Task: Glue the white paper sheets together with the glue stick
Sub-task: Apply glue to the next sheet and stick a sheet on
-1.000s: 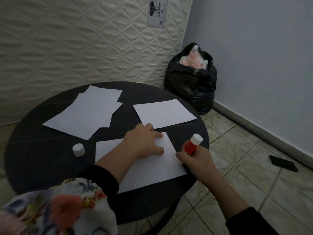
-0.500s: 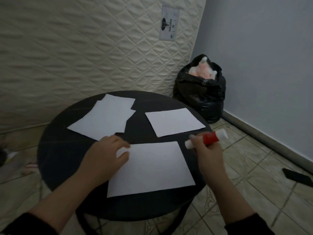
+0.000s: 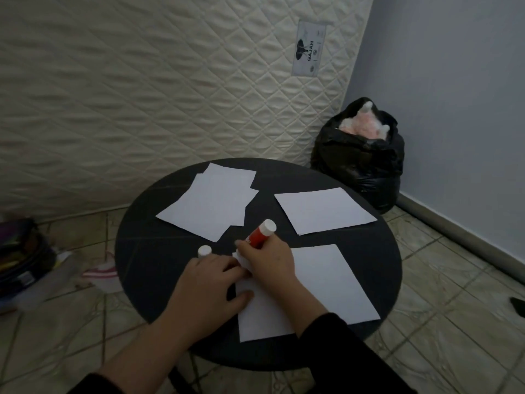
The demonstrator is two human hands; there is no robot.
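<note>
The round black table carried three lots of white paper; the nearest sheet lay at its near edge, a single sheet and a loose stack beyond it. The left hand lay flat, fingers spread, pinning the nearest sheet's left edge. The right hand was closed round the red glue stick, its tip hidden at that sheet's far-left corner. Gluing appeared under way; the next move called for strokes along the edge. Half a second earlier the stick was held clear off the sheet's right. The cap stood just left of the sheet.
</note>
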